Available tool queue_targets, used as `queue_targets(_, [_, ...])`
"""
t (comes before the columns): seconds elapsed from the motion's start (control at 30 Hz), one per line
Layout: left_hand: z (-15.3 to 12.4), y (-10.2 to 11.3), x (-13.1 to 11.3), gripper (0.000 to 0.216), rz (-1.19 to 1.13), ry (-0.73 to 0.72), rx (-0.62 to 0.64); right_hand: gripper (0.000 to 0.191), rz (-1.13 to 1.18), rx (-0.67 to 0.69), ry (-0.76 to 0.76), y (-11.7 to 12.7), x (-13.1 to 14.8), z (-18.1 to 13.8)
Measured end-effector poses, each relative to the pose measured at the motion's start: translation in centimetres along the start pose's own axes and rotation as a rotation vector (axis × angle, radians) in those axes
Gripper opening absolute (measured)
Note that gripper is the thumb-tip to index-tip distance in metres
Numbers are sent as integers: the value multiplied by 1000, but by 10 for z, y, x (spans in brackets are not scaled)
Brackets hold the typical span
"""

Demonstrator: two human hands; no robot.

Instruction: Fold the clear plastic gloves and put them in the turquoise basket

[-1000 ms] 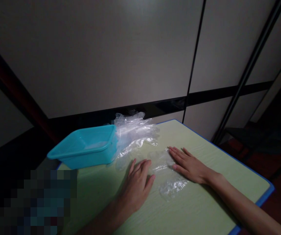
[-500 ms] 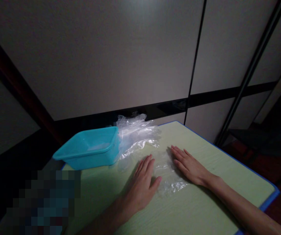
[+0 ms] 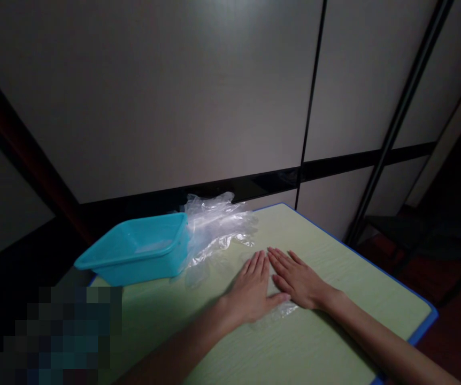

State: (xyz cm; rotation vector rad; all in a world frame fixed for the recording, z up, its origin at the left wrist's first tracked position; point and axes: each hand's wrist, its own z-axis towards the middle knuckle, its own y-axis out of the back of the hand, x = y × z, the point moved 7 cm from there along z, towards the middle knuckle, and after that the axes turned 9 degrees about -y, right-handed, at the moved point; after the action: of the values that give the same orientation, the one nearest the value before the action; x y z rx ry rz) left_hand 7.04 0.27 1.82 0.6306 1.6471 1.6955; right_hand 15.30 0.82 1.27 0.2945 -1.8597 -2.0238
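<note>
My left hand (image 3: 253, 289) lies flat, palm down, fingers stretched out, over a clear disposable plastic glove (image 3: 287, 309) on the table. Beside it my right hand (image 3: 298, 279) also rests palm down with its fingers out. The two hands nearly meet at the fingertips, and the left thumb reaches toward the right hand. Most of the glove is hidden under them; its crinkled near edge shows below. Farther back, a loose pile of clear plastic gloves (image 3: 219, 227) leans by a turquoise plastic basin (image 3: 142, 274).
The light green table (image 3: 335, 331) has a blue edge. Behind it stand grey sliding cabinet doors (image 3: 198, 107) with a black strip. A dark chair or stool (image 3: 399, 230) is at the right. A blurred patch covers the lower left.
My hands have come closer together over the glove, the left moving right and the right slightly left. Less of the glove shows between them. The view has shifted slightly.
</note>
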Motion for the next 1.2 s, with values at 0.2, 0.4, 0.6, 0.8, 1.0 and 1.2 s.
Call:
queue_targets(0.2, [-14, -2, 10, 80, 39, 24, -2, 55, 7, -28, -8, 1, 1, -2])
queue_targets(0.4, [-28, 3, 18, 83, 22, 69, 42, 57, -2, -12, -20, 5, 2, -2])
queue_targets(0.6, [-29, 5, 19, 88, -3, 79, 35, 59, -8, -2, -29, 3, 1, -2])
queue_targets(0.8, [-29, 3, 21, 92, -11, 91, -9, 59, 7, -35, -33, 2, 0, -2])
queue_targets(1.0, [-32, 2, 23, 95, -4, 113, 3, 62, -2, -4, -58, 0, -6, -1])
queue_targets(1.2, [-33, 3, 22, 95, -13, 121, 24, 65, 12, 2, -119, -1, -21, -3])
